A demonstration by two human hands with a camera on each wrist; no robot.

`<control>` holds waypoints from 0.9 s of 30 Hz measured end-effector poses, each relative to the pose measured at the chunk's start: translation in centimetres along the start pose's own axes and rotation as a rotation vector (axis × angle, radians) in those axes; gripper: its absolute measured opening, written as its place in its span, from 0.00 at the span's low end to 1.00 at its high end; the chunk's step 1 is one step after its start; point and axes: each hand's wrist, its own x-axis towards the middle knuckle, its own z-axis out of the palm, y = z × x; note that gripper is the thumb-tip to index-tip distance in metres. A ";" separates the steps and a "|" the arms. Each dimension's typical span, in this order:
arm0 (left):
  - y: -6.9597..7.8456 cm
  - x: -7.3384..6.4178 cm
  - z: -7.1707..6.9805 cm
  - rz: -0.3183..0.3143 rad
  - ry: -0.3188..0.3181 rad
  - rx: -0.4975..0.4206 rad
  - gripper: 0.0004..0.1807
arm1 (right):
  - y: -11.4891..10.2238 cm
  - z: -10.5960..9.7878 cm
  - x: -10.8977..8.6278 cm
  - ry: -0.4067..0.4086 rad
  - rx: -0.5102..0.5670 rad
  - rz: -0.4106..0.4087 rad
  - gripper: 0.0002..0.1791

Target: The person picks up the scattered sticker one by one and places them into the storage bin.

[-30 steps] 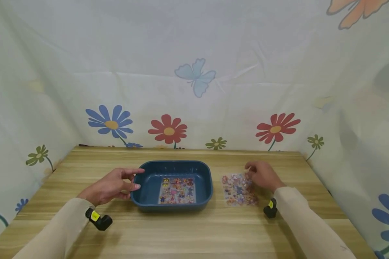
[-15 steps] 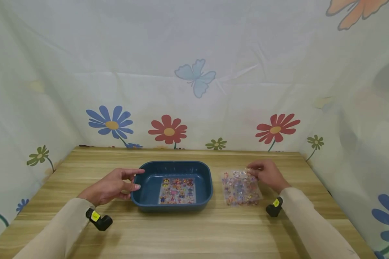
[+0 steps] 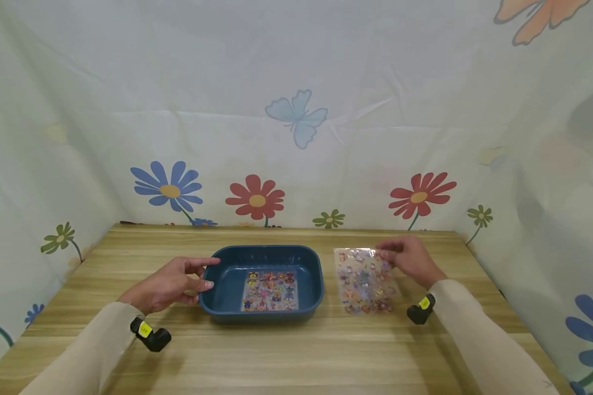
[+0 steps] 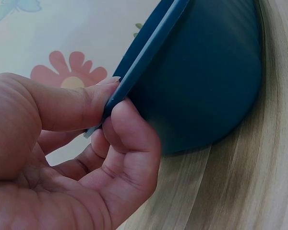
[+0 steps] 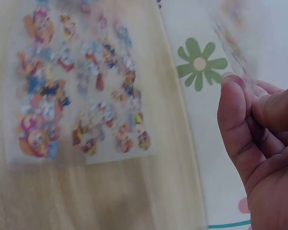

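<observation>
My left hand [image 3: 165, 285] pinches the left rim of a dark blue rectangular tray [image 4: 197, 72] between thumb and fingers, and the tray stands on the table. Flat in its bottom lies a clear sticker sheet [image 3: 270, 292] with colourful cartoon figures. Right of the tray, my right hand [image 3: 412, 260] pinches the far right corner of another transparent sticker sheet [image 5: 233, 36], which tilts up from the table, blurred in the right wrist view. Under it, more sticker sheets [image 5: 91, 91] lie on the wood, overlapping each other.
The wood-grain table [image 3: 286, 356] ends at a pale cloth backdrop [image 3: 202, 137] printed with flowers and butterflies, which also closes off both sides. A small black camera sits on each wrist over beige sleeves [image 3: 89, 345].
My right hand has taken hold of the top sticker sheet's corner and moved slightly up and right, lifting the sheet's far edge. The left hand and tray have stayed put.
</observation>
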 end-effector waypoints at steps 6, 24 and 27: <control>0.0 -0.1 0.0 0.003 0.000 0.000 0.42 | -1.2 -0.1 0.0 -0.015 0.041 0.021 0.15; -0.1 0.1 0.0 -0.002 0.009 0.005 0.42 | -4.2 1.1 0.4 -0.047 0.097 -0.003 0.14; -0.1 0.0 0.0 -0.003 0.010 0.004 0.42 | -4.5 1.4 0.4 -0.054 0.099 -0.010 0.14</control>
